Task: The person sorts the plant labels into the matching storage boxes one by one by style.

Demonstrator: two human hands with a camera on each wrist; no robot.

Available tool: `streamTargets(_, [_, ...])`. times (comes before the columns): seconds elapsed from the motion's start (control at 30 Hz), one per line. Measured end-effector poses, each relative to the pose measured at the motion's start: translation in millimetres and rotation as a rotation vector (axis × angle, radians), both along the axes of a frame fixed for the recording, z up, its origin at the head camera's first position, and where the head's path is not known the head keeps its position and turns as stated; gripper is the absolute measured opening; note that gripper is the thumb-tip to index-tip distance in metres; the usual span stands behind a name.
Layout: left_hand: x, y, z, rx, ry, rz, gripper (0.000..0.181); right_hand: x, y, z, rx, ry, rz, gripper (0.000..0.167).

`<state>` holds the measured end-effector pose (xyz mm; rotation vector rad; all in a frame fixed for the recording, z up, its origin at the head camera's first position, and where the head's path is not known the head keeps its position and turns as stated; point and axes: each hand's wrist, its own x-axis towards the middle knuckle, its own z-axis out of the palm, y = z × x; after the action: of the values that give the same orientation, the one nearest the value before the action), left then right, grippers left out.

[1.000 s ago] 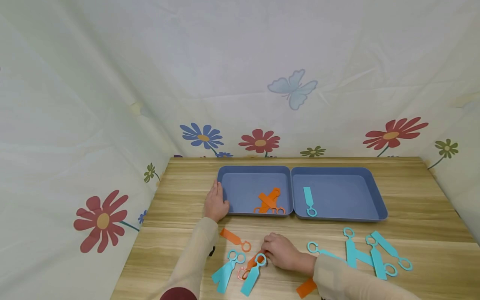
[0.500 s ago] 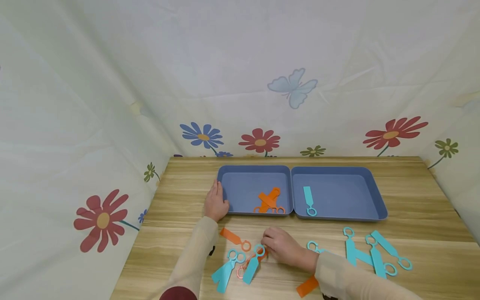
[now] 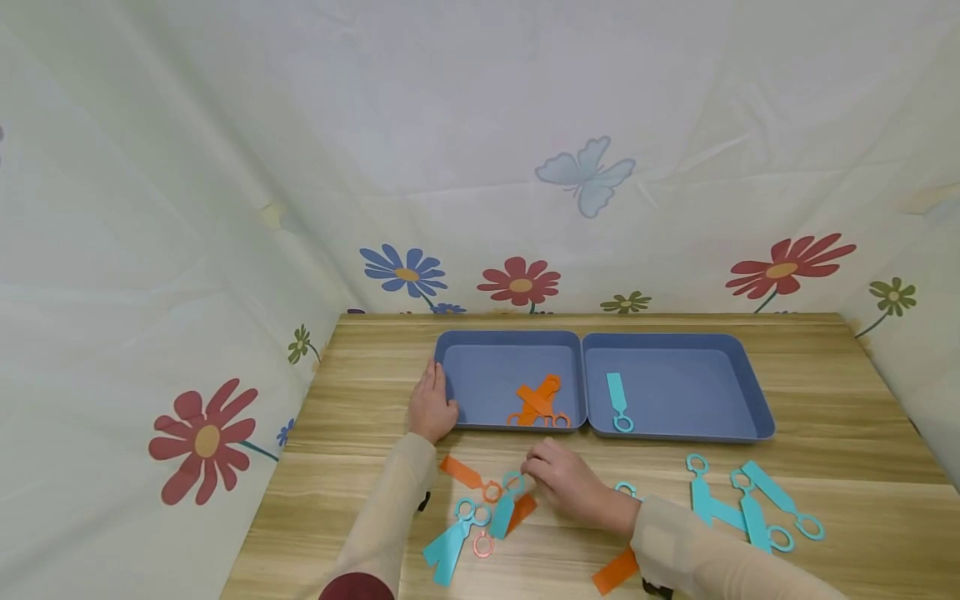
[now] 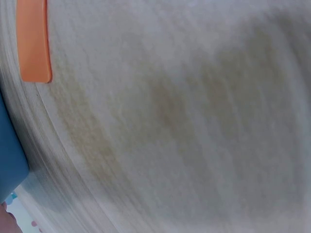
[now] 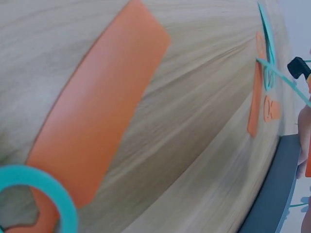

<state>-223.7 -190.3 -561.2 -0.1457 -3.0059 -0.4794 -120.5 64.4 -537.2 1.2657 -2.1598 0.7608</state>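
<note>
My left hand (image 3: 432, 406) lies against the outer left wall of the left blue tray (image 3: 487, 367), fingers straight. My right hand (image 3: 566, 483) pinches the ring end of a turquoise plastic tag (image 3: 502, 517), which hangs tilted over an orange tag (image 3: 522, 512). Part of that orange tag is hidden behind it. In the right wrist view the turquoise tag (image 5: 284, 80) runs toward fingers at the right edge. An orange piece (image 5: 308, 162) also shows there; whether it is held I cannot tell. Several orange tags (image 3: 540, 402) lie in the left tray.
Beside it, the right blue tray (image 3: 682, 387) holds one turquoise tag (image 3: 617, 392). Crossed turquoise tags (image 3: 450, 546) and an orange tag (image 3: 461, 473) lie near my left forearm. More turquoise tags (image 3: 756, 521) are at the right. Another orange tag (image 3: 615, 573) lies by my right sleeve.
My right hand has moved up toward the trays, drawing the turquoise tag with it and away from the pinkish ring on the table. The left hand has stayed still.
</note>
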Motion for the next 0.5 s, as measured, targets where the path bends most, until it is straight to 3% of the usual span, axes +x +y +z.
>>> streamTargets(0.27, [0.0,-0.1,1.4,-0.01,-0.004,0.003,0.07,1.9,-4.8,7.1,-0.058,-0.163,-0.06,0.011])
streamTargets(0.5, [0.4,0.0,1.5,-0.005,-0.005,0.003,0.069,5.3,-8.7,13.2,-0.144,-0.516,-0.106,0.011])
